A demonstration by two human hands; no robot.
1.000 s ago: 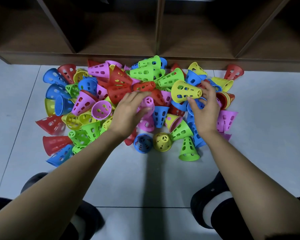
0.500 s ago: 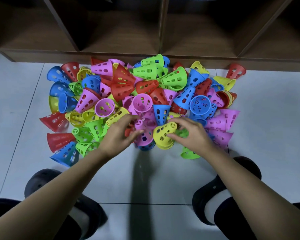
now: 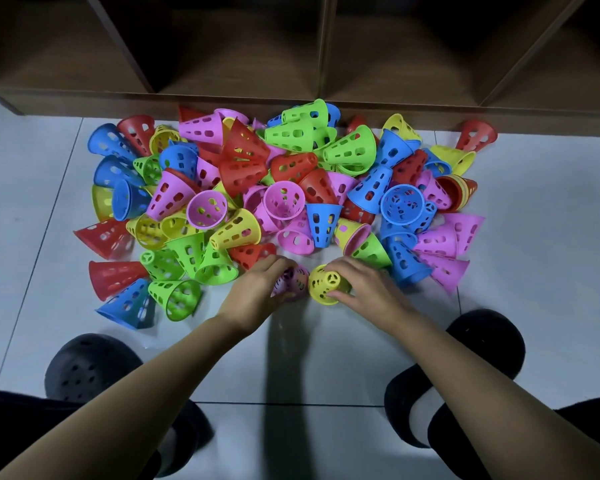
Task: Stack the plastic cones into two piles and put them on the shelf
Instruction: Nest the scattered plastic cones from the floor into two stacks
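A loose heap of perforated plastic cones (image 3: 281,188) in red, blue, green, yellow and pink lies on the pale tiled floor in front of the shelf (image 3: 326,57). At the heap's near edge my left hand (image 3: 257,289) grips a pink cone (image 3: 293,282), standing with its narrow end up. Right beside it my right hand (image 3: 364,289) grips a yellow cone (image 3: 323,282), also narrow end up. The two cones stand almost touching. What lies under them is hidden by my fingers.
The dark wooden shelf has several open compartments split by upright dividers (image 3: 324,46), its base edge right behind the heap. My two dark slippers (image 3: 90,368) (image 3: 478,344) stand on the floor tiles (image 3: 326,348) near me.
Both hands drew back from the heap toward me, the left bringing a pink cone and the right a yellow cone, and set them down side by side at the near edge.
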